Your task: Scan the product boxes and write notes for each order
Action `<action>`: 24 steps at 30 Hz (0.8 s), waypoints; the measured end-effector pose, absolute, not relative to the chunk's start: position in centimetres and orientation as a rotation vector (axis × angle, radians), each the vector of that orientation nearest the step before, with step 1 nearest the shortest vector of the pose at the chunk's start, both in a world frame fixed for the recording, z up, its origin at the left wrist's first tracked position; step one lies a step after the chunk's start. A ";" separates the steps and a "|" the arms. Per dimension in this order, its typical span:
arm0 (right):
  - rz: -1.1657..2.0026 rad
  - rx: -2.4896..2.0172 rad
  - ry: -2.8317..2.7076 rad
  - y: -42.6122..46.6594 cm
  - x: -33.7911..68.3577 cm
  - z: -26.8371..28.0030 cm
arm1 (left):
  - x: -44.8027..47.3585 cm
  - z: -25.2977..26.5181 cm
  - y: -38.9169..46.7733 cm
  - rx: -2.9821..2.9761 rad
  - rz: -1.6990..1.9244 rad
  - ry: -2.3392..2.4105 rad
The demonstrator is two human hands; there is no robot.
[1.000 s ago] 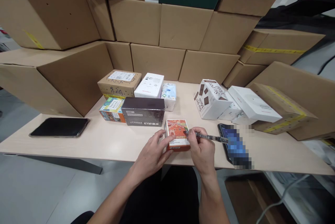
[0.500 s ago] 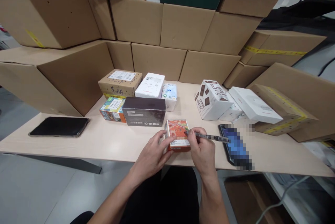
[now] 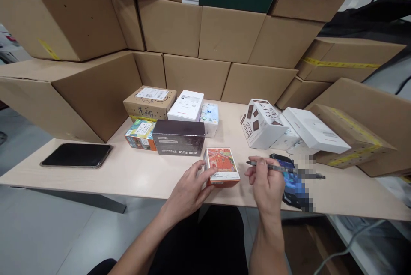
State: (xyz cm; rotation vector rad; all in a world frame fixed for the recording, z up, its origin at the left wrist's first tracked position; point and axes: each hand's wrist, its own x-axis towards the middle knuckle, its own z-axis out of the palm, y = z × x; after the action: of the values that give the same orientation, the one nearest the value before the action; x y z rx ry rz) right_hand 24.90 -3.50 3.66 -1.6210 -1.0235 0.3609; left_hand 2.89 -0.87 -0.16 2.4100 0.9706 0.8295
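Note:
A small orange-red illustrated box [image 3: 222,162] with a white label strip lies on the table near its front edge. My left hand [image 3: 192,185] grips the left side of this box, thumb over its top and fingers along the side. To the right of the box, my right hand [image 3: 267,180] holds a pen [image 3: 272,167] with its dark tip pointing left, apart from the box. Partly beneath the pen and right hand lies a smartphone [image 3: 290,180] with a lit, pixelated screen. Behind the orange box stands a dark shrink-wrapped box [image 3: 178,138].
Another smartphone [image 3: 77,155] lies dark at the left. A brown parcel [image 3: 149,103], a white box [image 3: 186,106] and a colourful carton [image 3: 140,133] stand at centre-left. Right of centre are a Super Meal box [image 3: 263,124] and a flat white box [image 3: 316,130]. Stacked cardboard cartons [image 3: 195,76] wall the back.
My right hand has moved right with the pen, away from the top of the orange box. My left hand still holds the box.

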 end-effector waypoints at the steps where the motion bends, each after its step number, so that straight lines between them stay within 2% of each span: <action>1: 0.369 -1.689 -1.073 -3.4 25.6 3.7 | 2.9 -0.2 -0.9 2.410 0.830 0.972; 7: 0.321 -2.107 -1.541 -2.2 28.1 2.6 | 2.9 0.0 -1.0 2.408 0.822 0.993; 19: 0.143 -2.365 -1.488 -1.8 26.2 2.1 | 2.8 -0.1 -1.0 2.397 0.839 1.002; 24: -0.312 -2.307 -1.234 -5.6 28.6 1.3 | 2.8 -0.2 -0.9 2.393 0.821 0.998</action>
State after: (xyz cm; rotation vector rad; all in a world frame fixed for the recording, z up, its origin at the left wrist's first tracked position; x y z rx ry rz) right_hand 28.56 -5.55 1.35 -2.3075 -1.2339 -0.3118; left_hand 2.81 -0.85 -0.22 2.3928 0.9977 0.8209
